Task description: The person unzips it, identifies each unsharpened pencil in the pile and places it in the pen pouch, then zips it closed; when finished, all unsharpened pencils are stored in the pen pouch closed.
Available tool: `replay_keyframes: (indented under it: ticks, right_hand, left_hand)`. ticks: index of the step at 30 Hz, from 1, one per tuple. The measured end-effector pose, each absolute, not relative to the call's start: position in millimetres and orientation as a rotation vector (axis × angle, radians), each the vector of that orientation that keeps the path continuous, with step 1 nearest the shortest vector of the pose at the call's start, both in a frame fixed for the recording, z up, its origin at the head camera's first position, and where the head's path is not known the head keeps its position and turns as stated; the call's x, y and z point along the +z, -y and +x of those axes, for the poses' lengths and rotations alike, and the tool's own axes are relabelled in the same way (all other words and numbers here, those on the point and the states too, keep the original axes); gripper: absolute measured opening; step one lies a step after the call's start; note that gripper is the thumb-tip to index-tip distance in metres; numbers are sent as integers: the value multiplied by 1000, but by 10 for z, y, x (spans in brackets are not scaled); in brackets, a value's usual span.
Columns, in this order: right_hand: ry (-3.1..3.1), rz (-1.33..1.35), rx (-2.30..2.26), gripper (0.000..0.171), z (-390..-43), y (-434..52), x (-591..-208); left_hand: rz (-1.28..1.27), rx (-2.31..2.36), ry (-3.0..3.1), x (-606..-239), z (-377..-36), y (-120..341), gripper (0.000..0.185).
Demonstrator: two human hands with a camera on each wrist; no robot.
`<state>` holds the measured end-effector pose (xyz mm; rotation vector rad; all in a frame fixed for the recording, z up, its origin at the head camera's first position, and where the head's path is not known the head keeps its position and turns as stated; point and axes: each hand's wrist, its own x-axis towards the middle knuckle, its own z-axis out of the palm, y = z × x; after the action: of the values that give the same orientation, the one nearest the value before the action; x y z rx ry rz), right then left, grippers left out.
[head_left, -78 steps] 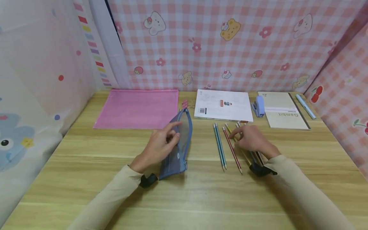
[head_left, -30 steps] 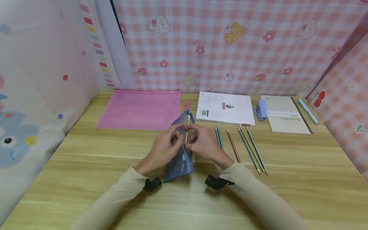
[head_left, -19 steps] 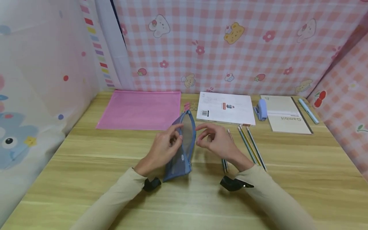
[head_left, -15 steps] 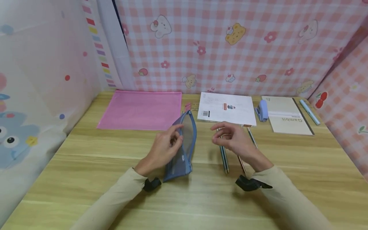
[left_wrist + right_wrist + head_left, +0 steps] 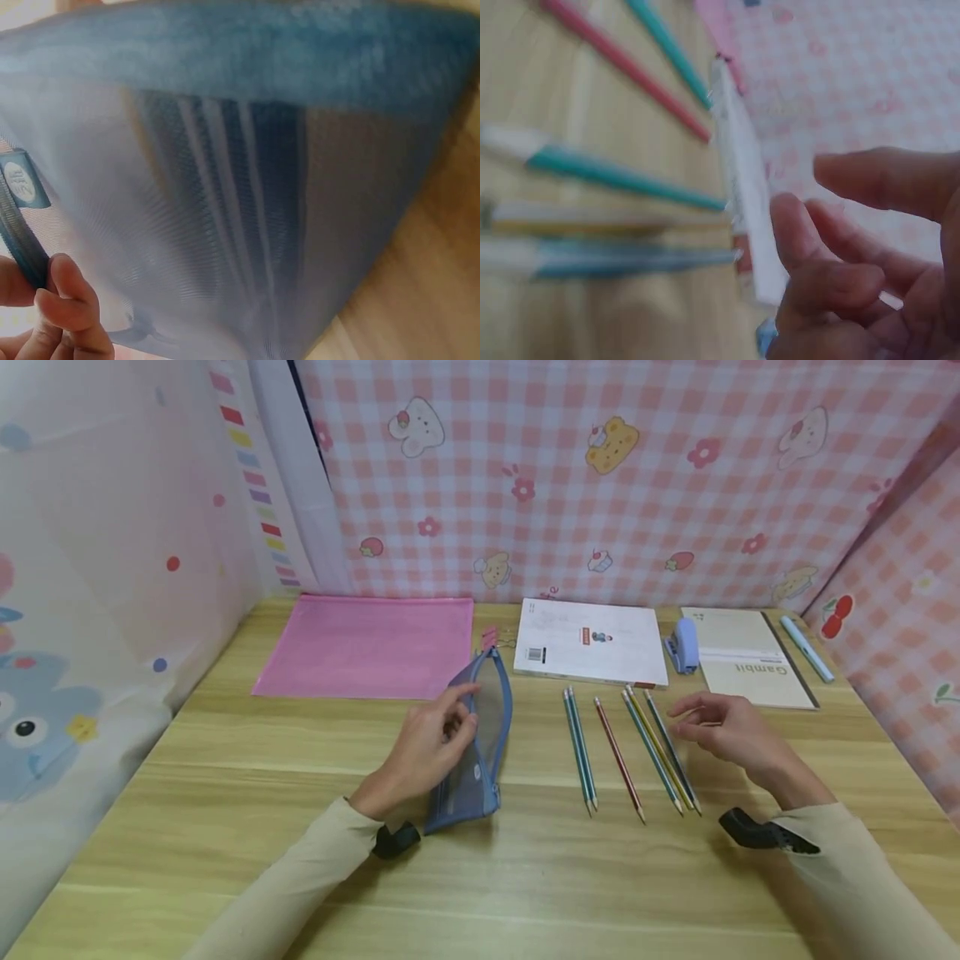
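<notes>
My left hand (image 5: 427,739) pinches the zippered edge of a blue mesh pencil case (image 5: 459,785), which stands propped with its mouth agape. In the left wrist view, the thumb and a finger grip that edge, and dim pencil shapes show through the mesh (image 5: 360,210). My right hand (image 5: 738,735) hovers by the rightmost pencil, thumb and fingers apart, holding nothing. Left of it on the table lie a yellow pencil (image 5: 660,747) between two teal ones, a red pencil (image 5: 620,760), and a pair of teal pencils (image 5: 578,747). The right wrist view is blurred.
Along the back lie a pink pouch (image 5: 367,647), a pink binder clip (image 5: 490,637), a white book (image 5: 585,639), a purple stapler (image 5: 682,646), a beige notebook (image 5: 750,656) and a light blue pen (image 5: 807,648). Patterned cloth walls (image 5: 585,518) enclose the table.
My right hand picked up a yellow pencil and let it go inside the pencil case. It then moved right, past the remaining pencils. My left hand has kept its hold on the case.
</notes>
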<state>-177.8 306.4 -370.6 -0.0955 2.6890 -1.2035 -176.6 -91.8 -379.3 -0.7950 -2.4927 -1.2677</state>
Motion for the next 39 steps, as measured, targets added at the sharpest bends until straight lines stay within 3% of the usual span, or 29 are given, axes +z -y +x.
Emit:
replay_keyframes:
  ticks: [8, 14, 32, 39]
  right_hand:
    - [-2833, -378, -1049, 13, -1751, -3077, -3859]
    - [-2926, -566, -790, 15, -1778, -2928, -3871]
    - [-2992, -568, -538, 9, -1798, -2665, -3853]
    - [-2986, -495, -601, 25, -1791, -2580, -3836]
  left_hand:
    - [-813, -1249, 2490, -3807, -1762, 932, 38]
    - [-818, -1258, 2483, -3814, -1758, 936, 38]
    - [-837, -1256, 2487, -3821, -1755, 929, 38]
    - [-829, -1264, 2470, -3848, -1758, 918, 38]
